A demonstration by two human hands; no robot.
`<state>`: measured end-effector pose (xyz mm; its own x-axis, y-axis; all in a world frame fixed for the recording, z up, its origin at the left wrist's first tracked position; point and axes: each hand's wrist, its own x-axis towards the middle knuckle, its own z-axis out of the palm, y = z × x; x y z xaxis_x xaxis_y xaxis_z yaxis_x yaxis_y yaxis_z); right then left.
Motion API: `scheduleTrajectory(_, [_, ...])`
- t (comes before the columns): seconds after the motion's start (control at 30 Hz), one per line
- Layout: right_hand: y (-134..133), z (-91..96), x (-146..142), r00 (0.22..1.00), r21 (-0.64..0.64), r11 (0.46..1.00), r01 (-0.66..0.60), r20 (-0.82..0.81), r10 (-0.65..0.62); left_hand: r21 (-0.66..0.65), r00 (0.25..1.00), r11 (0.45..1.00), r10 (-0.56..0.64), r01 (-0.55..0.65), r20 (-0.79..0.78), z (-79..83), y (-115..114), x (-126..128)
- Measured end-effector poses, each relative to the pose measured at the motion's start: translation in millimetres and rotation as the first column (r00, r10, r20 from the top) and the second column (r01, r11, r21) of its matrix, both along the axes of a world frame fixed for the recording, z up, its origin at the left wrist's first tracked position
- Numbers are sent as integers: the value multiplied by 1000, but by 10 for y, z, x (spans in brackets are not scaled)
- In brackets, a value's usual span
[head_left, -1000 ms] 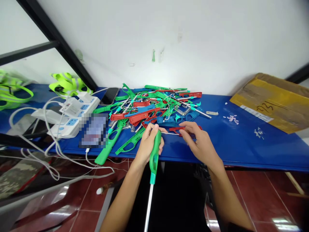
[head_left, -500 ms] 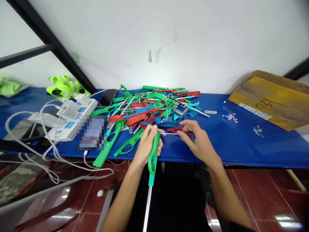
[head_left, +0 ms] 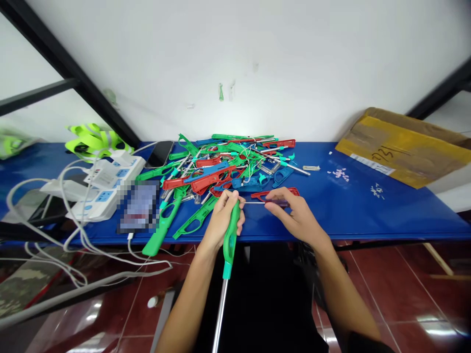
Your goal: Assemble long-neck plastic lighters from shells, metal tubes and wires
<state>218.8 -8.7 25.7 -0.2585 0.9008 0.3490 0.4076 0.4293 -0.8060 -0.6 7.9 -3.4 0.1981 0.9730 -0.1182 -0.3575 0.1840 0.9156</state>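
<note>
My left hand is wrapped round the handle of a green long-necked lighter, whose metal tube points down toward me. From the right, my right hand grips a screwdriver by its dark handle. Its thin shaft reaches across to the top end of the lighter by my left thumb; the exact contact at the tip is hidden. Behind my hands lies a pile of lighter parts, with green, red and blue shells, metal tubes and thin wires. A red shell piece rests just behind my right hand.
On the left are a white power strip with looping cables, a phone-like screen and a dark phone. At right stand a cardboard box, small pink bits and white bits on the blue table.
My right hand's fingers have closed in round the screwdriver handle, which now shows more. The view has shifted slightly; the lighter stays in my left hand.
</note>
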Motion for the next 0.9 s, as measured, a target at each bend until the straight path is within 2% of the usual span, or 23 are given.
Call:
scheduleTrajectory(0.13, [-99, 11, 64, 999, -9, 1000, -15, 34, 15, 5, 998, 998, -65, 65, -5, 13, -18, -7])
scheduleTrajectory(0.27, [-220, -30, 165, 997, 72, 997, 20, 69, -25, 5, 995, 995, -96, 96, 4, 31, -35, -6])
scheduleTrajectory(0.33, [-262, -102, 297, 991, 91, 990, 106, 73, -113, 3, 997, 997, -77, 77, 25, 39, -35, -3])
scheduleTrajectory(0.37, [-275, -151, 390, 978, 98, 977, 187, 73, -195, 1, 997, 998, -64, 65, 38, 41, -34, -2])
scheduleTrajectory(0.4, [-282, -207, 498, 949, 114, 949, 295, 77, -305, -2, 997, 999, -53, 53, 51, 43, -33, 0])
scheduleTrajectory(0.47, [-283, -332, 735, 840, 189, 850, 492, 153, -520, -10, 996, 999, -31, 32, 78, 41, -32, 2])
scheduleTrajectory(0.53, [-280, -450, 948, 708, 289, 777, 558, 322, -628, -18, 994, 1000, -3, 5, 108, 34, -30, 4])
scheduleTrajectory(0.63, [-299, -554, 1105, 563, 368, 782, 503, 547, -619, -36, 986, 999, 44, -39, 163, 31, -19, 16])
scheduleTrajectory(0.73, [-359, -500, 1005, 500, 417, 788, 452, 613, -611, -67, 966, 994, 100, -87, 236, 57, -5, 90])
scheduleTrajectory(0.77, [-385, -445, 922, 514, 438, 795, 419, 607, -605, -84, 957, 991, 121, -102, 264, 71, -5, 141])
scheduleTrajectory(0.83, [-439, -297, 708, 624, 470, 842, 267, 581, -522, -132, 936, 985, 152, -115, 318, 94, -14, 287])
scheduleTrajectory(0.9, [-483, -132, 468, 763, 477, 879, -2, 569, -307, -201, 922, 976, 151, -82, 358, 93, -37, 478])
